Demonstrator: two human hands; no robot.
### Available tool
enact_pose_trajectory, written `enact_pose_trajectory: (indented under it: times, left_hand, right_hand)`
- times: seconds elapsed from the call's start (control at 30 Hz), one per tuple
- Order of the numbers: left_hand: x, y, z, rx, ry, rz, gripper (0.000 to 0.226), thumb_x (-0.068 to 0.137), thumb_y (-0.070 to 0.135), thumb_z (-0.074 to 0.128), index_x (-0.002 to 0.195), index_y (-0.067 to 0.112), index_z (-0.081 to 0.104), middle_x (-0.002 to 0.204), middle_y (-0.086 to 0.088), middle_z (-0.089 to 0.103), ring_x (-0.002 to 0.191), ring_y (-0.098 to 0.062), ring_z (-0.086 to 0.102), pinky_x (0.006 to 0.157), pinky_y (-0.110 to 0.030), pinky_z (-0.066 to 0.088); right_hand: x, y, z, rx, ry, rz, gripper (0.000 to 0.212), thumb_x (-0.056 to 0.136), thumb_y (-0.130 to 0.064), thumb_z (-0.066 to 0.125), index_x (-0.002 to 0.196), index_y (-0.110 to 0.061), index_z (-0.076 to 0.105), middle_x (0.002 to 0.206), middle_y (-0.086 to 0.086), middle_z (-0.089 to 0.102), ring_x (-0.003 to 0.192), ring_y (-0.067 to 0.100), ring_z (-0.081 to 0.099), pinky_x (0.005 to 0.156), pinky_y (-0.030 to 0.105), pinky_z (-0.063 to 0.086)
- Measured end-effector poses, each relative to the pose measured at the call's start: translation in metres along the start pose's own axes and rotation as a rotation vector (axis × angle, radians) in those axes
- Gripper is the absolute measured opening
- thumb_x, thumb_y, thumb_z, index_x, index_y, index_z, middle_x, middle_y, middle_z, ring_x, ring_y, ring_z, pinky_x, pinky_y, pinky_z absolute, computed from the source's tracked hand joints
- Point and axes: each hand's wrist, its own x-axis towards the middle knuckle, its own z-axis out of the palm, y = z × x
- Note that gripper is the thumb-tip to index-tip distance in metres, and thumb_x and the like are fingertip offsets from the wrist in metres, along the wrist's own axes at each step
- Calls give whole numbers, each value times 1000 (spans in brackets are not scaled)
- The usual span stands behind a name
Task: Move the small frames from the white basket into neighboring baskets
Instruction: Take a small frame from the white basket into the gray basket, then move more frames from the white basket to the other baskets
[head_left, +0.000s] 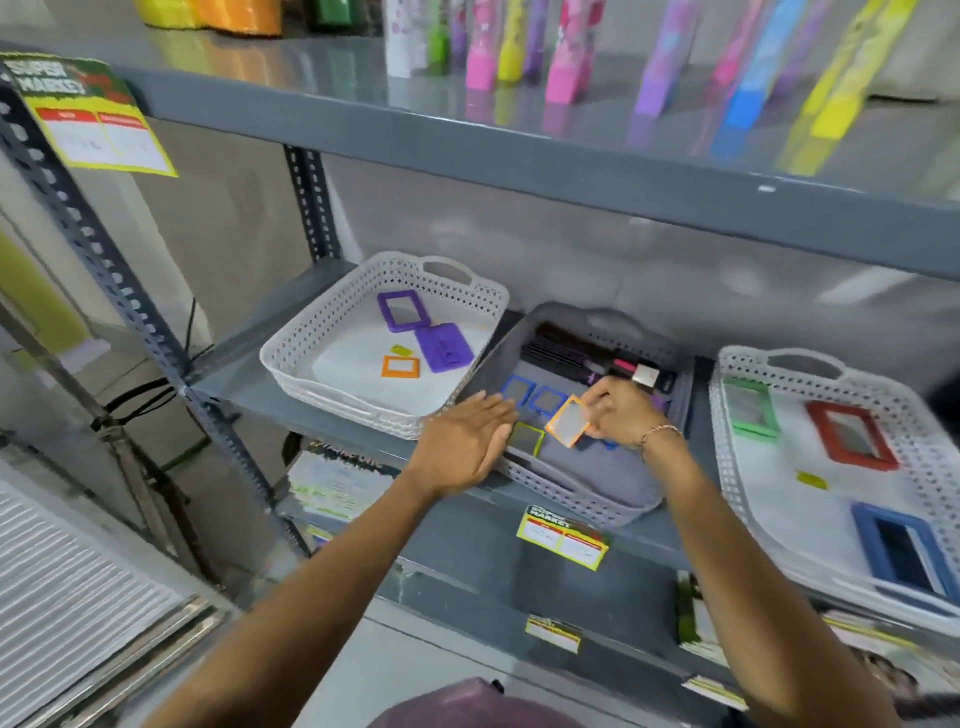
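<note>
My right hand (621, 413) pinches a small orange-rimmed frame (569, 421) and holds it tilted just above the floor of the grey middle basket (582, 499). My left hand (465, 441) lies flat with fingers spread on that basket's left rim. Inside the grey basket lie two small blue frames (532, 395) and a small yellow-green frame (525, 439). The left white basket (311, 358) holds a small orange frame (400, 366), a purple frame (401, 310) and a purple card (444, 347). The right white basket (727, 441) holds green (750, 408), red (852, 439) and blue (901, 545) frames.
Black combs and brushes (566, 353) fill the back of the grey basket. The upper grey shelf (467, 140) overhangs the baskets and carries colourful bottles. A slotted steel upright (104, 260) stands at left. Price labels (561, 538) hang on the shelf's front edge.
</note>
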Motion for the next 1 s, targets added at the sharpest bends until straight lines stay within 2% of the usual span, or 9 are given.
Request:
enact_pose_trajectory:
  times: [0.1,0.13,0.2,0.3,0.37,0.5,0.73,0.93,1.0]
  left_hand:
    - [-8,0,0,-32,-25,-24,54,104,26,23,105,2,71,104,-9,73,103,-25,65,104,-35,38]
    - [-9,-1,0,-49,-31,-24,53,104,26,23,104,2,71,102,-9,72,102,-25,65,104,-35,38]
    - [-11,-2,-1,-78,-26,-33,52,103,26,24,101,1,70,98,-10,71,101,-26,63,104,-36,38]
    - [-11,1,0,-102,-7,-54,45,101,22,28,94,3,68,92,-10,69,95,-28,61,101,-39,40]
    - [-11,3,0,-103,24,-58,36,98,16,33,88,5,66,87,-10,67,88,-28,61,98,-39,42]
    - [-10,3,2,-121,36,-75,31,95,13,35,84,7,63,83,-8,65,81,-27,58,96,-38,42]
    - [-11,3,4,-124,22,-109,33,96,15,34,85,5,64,84,-9,65,81,-26,58,101,-35,38]
    - [-12,1,4,-145,-14,-116,34,97,16,34,86,6,64,84,-8,65,80,-25,58,102,-32,36]
    - [-12,0,4,-152,-28,-112,36,98,17,33,89,5,66,87,-8,67,84,-25,60,105,-31,34]
  right_hand:
    - [-6,7,9,-119,-97,70,29,88,-3,56,69,-24,52,80,8,59,75,22,59,69,33,54]
    - [-5,10,11,-138,-125,89,23,88,-2,55,76,-21,56,79,5,59,79,22,60,79,36,56]
    - [-6,11,15,-141,-157,115,14,88,-1,56,86,-14,62,76,6,62,78,22,62,88,38,57]
    - [-8,10,17,-154,-119,105,12,85,-2,62,82,-13,68,82,8,65,82,21,64,88,33,56]
    - [-9,7,18,-193,-78,73,13,85,-3,64,93,-6,73,89,6,68,93,21,64,83,26,51]
    - [-10,5,25,-253,-15,58,19,86,0,60,99,-3,74,110,13,72,107,26,65,95,32,51]
    - [-11,6,28,-327,-23,29,23,86,5,58,97,-3,76,110,12,73,110,26,63,98,34,50]
    - [-11,8,27,-321,-15,34,22,86,5,58,95,-3,76,109,11,73,107,26,64,94,33,52]
    - [-9,9,26,-308,-20,42,19,87,1,59,96,-4,75,109,11,73,107,25,64,90,28,51]
